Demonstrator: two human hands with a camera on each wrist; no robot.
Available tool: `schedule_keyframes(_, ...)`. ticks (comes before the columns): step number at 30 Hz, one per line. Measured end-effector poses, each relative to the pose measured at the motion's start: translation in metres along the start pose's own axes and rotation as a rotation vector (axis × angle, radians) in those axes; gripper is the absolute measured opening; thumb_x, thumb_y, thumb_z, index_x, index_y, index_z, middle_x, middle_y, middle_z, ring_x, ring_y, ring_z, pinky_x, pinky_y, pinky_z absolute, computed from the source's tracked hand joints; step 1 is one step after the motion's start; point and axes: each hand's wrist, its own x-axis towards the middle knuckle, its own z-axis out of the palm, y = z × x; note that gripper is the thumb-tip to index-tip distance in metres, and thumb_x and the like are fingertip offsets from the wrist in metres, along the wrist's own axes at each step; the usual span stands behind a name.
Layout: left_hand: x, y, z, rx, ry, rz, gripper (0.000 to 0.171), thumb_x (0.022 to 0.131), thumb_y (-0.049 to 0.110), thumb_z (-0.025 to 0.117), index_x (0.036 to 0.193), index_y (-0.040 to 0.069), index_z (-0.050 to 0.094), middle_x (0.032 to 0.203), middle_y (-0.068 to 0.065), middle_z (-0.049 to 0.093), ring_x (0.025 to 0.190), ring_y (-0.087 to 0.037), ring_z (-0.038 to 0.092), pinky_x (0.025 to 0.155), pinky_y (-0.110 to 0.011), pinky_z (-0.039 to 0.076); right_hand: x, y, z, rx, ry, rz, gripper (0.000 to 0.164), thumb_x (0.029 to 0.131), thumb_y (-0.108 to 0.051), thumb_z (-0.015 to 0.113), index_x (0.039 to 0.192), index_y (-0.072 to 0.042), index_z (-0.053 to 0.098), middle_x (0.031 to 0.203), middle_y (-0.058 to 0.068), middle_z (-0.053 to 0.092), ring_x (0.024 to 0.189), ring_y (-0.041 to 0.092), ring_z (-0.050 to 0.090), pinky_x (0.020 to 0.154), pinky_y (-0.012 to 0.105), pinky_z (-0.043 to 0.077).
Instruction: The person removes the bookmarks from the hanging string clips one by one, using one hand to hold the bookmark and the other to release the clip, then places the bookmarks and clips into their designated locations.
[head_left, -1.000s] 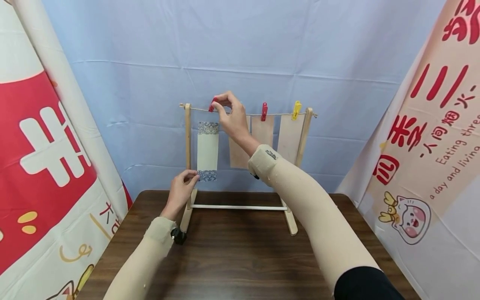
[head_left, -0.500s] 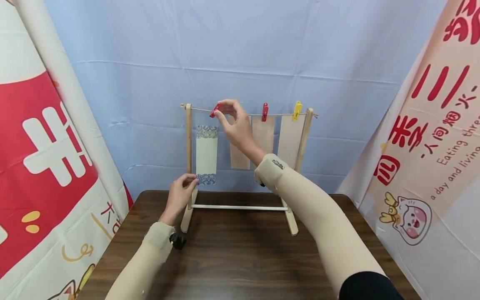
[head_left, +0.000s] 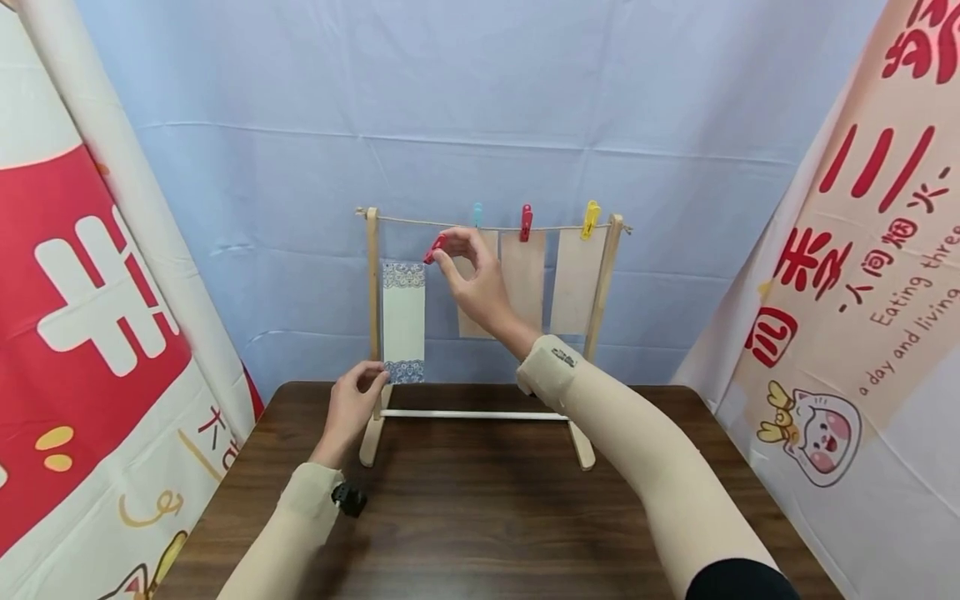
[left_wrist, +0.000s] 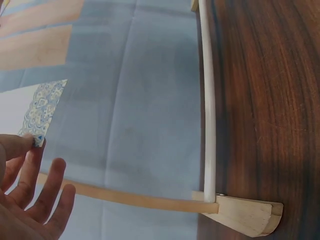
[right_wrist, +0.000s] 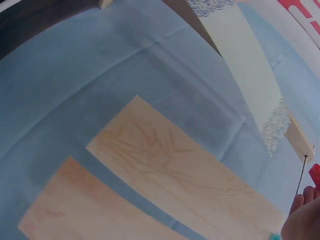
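Observation:
A pale paper strip (head_left: 403, 323) with blue lace-patterned ends stands upright below the string, near the rack's left post. My left hand (head_left: 356, 400) pinches its lower left corner between thumb and fingertips; the left wrist view shows the patterned end (left_wrist: 44, 107) at the thumb, other fingers spread. In my right hand (head_left: 477, 279), thumb and fingers pinch a red clothespin (head_left: 434, 248), just below the string and right of the strip's top edge. That red clothespin (right_wrist: 315, 174) shows at the right edge of the right wrist view, apart from the strip.
A wooden rack (head_left: 372, 292) with a string (head_left: 408, 221) and white crossbar (head_left: 472, 414) stands on the brown table (head_left: 480, 508). Three tan strips hang on the right under a blue clothespin (head_left: 477, 214), a red one (head_left: 527, 223) and a yellow one (head_left: 591, 219).
The right hand has brought the red clothespin down off the string and slightly right. The left hand and paper strip have lowered and shifted slightly left. The blue clothespin has come into view.

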Motion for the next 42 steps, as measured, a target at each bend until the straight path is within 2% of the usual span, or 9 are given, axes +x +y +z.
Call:
schedule_keyframes(12, -0.014, -0.003, 0.001, 0.034, 0.014, 0.020, 0.019, 0.104, 0.018, 0.074, 0.119, 0.007, 0.077, 0.104, -0.011, 0.079, 0.090, -0.023, 0.071, 0.081, -0.036, 0.054, -0.028, 0.013, -0.018, 0.008, 0.019, 0.050, 0.032, 0.098, 0.014, 0.068, 0.128, 0.019, 0.057, 0.111, 0.033, 0.066, 0.104, 0.046, 0.066, 0.100, 0.061, 0.053)
schedule_keyframes(18, -0.022, -0.006, 0.001, 0.038, 0.013, 0.008, 0.018, 0.104, 0.019, 0.075, 0.119, 0.009, 0.077, 0.100, -0.008, 0.078, 0.086, -0.020, 0.069, 0.079, -0.032, 0.053, -0.043, 0.018, -0.027, 0.000, 0.012, 0.089, 0.032, 0.098, 0.014, 0.068, 0.127, 0.018, 0.057, 0.112, 0.033, 0.065, 0.104, 0.046, 0.066, 0.099, 0.063, 0.052)
schedule_keyframes(26, -0.033, -0.016, -0.003, 0.063, 0.029, -0.001, 0.015, 0.102, 0.016, 0.077, 0.116, 0.009, 0.078, 0.098, -0.007, 0.079, 0.085, -0.017, 0.067, 0.080, -0.031, 0.050, -0.064, 0.022, -0.036, -0.001, 0.017, 0.116, 0.031, 0.097, 0.014, 0.070, 0.125, 0.020, 0.059, 0.108, 0.033, 0.068, 0.099, 0.043, 0.068, 0.094, 0.049, 0.056)
schedule_keyframes(30, -0.035, -0.020, -0.005, 0.069, 0.032, 0.005, 0.016, 0.102, 0.016, 0.077, 0.117, 0.008, 0.078, 0.099, -0.008, 0.080, 0.086, -0.016, 0.068, 0.081, -0.029, 0.049, -0.071, 0.023, -0.040, 0.009, 0.031, 0.128, 0.031, 0.096, 0.014, 0.070, 0.125, 0.020, 0.059, 0.108, 0.033, 0.068, 0.098, 0.041, 0.067, 0.092, 0.054, 0.055)
schedule_keyframes(32, -0.037, -0.021, -0.006, 0.075, 0.028, 0.005, 0.016, 0.102, 0.016, 0.077, 0.116, 0.008, 0.078, 0.100, -0.008, 0.080, 0.088, -0.016, 0.069, 0.082, -0.030, 0.050, -0.077, 0.025, -0.043, 0.007, 0.035, 0.134, 0.031, 0.096, 0.015, 0.070, 0.125, 0.019, 0.059, 0.107, 0.032, 0.068, 0.097, 0.040, 0.066, 0.092, 0.052, 0.055)
schedule_keyframes(38, -0.044, -0.026, -0.008, 0.088, 0.034, 0.001, 0.015, 0.102, 0.016, 0.077, 0.115, 0.009, 0.078, 0.101, -0.006, 0.080, 0.092, -0.018, 0.071, 0.082, -0.031, 0.052, -0.098, 0.027, -0.053, -0.030, 0.044, 0.154, 0.032, 0.096, 0.014, 0.070, 0.126, 0.018, 0.060, 0.108, 0.033, 0.068, 0.095, 0.041, 0.066, 0.089, 0.029, 0.055)
schedule_keyframes(40, -0.047, -0.028, -0.009, 0.092, 0.034, -0.003, 0.014, 0.102, 0.016, 0.077, 0.115, 0.009, 0.078, 0.101, -0.006, 0.080, 0.091, -0.017, 0.071, 0.081, -0.028, 0.051, -0.104, 0.027, -0.057, -0.054, 0.049, 0.152, 0.032, 0.095, 0.014, 0.071, 0.125, 0.018, 0.060, 0.107, 0.032, 0.068, 0.092, 0.042, 0.067, 0.087, 0.027, 0.054)
schedule_keyframes(42, -0.049, -0.030, -0.010, 0.091, 0.033, -0.008, 0.014, 0.102, 0.016, 0.077, 0.115, 0.009, 0.078, 0.101, -0.006, 0.080, 0.090, -0.015, 0.071, 0.080, -0.026, 0.051, -0.110, 0.026, -0.060, -0.080, 0.049, 0.150, 0.032, 0.094, 0.015, 0.072, 0.125, 0.018, 0.061, 0.106, 0.031, 0.070, 0.090, 0.042, 0.067, 0.085, 0.031, 0.055)
